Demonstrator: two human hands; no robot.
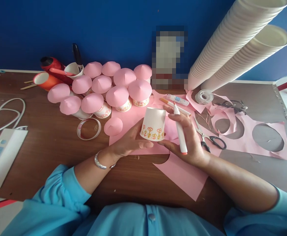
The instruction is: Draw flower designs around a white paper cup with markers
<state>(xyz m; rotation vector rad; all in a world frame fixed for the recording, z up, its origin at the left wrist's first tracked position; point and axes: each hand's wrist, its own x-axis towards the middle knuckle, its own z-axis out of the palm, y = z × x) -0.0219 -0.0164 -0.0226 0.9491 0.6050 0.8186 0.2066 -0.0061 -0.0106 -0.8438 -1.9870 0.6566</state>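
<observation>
A white paper cup (153, 124), upside down and drawn with small orange and yellow flowers round its rim, is held above the table. My left hand (127, 141) grips it from the left, fingers reaching inside the rim. My right hand (186, 139) touches the cup's right side and holds a white marker (180, 131) with an orange end between its fingers. Pink paper sheets (182, 175) lie under both hands.
Several cups capped with pink paper cones (116, 95) stand at the back left. A loose pink cone (113, 126), a cut ring (88, 128), scissors (210, 137), a tape roll (204, 96), a glue tube (178, 99), two cup stacks (234, 46), a power strip (1, 154).
</observation>
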